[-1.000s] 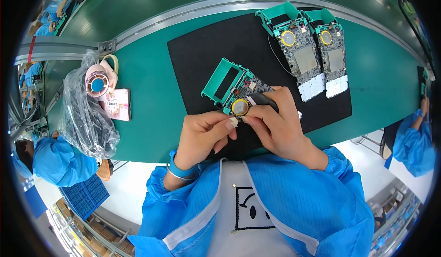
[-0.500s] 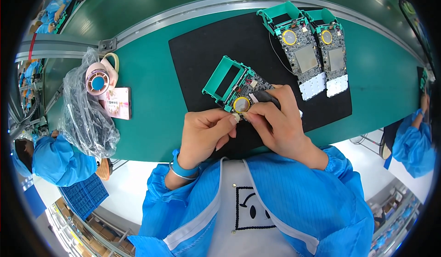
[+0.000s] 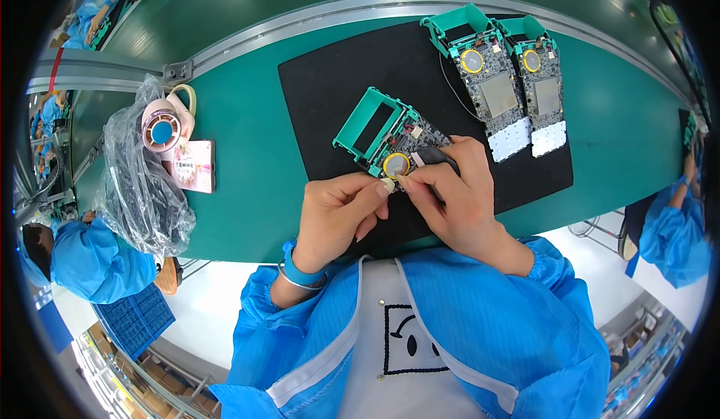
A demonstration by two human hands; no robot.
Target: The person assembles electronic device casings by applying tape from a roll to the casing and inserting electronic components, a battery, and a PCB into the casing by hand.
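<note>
A circuit board with a green plastic frame at its upper left end lies tilted over the black mat. Near its lower edge sits a round, yellow-rimmed coin cell. My left hand is closed in a pinch just below the cell, with a small pale piece at the fingertips that is too small to name. My right hand is closed round the board's right part, thumb and forefinger close to the cell. Under its fingers lies a dark, flat piece with a white end, partly hidden.
Two similar boards with green frames lie side by side on the mat's far right. On the green table's left are clear plastic bags, a pink handheld fan and a pink phone. People in blue work on both sides.
Both hands keep nearly the same pinch by the coin cell, and the fingertips shift only slightly. The whole view has moved a little.
</note>
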